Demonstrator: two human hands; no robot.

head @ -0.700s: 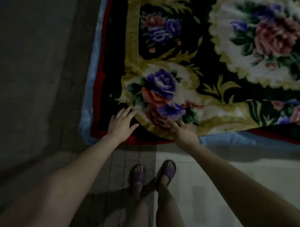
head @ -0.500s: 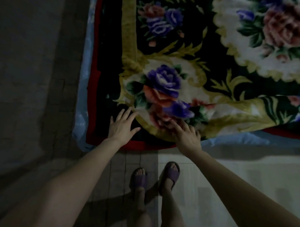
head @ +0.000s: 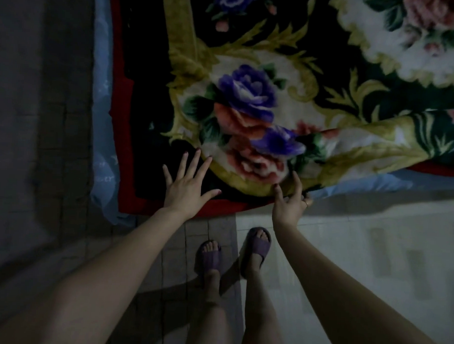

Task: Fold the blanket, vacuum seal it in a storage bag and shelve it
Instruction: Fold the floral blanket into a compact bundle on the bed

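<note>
A thick floral blanket (head: pixel 249 100), black with yellow scrollwork, purple and pink roses and a red border, lies spread out in front of me. Its right part is doubled over in a fold (head: pixel 376 141). My left hand (head: pixel 188 186) rests flat on the blanket's near corner with the fingers spread. My right hand (head: pixel 290 202) touches the yellow near edge with its index and middle fingers straight. The other two fingers bend at the hem and the thumb is hidden.
A light blue sheet (head: pixel 101 116) lies under the blanket and sticks out at the left and at the near right. My feet in purple slippers (head: pixel 256 246) stand on a pale tiled floor (head: pixel 359 253). Left of the sheet the floor is dark.
The view has moved closer to the blanket's corner. My right hand has slid back from the rose pattern to the near edge. My left hand stays flat on the corner.
</note>
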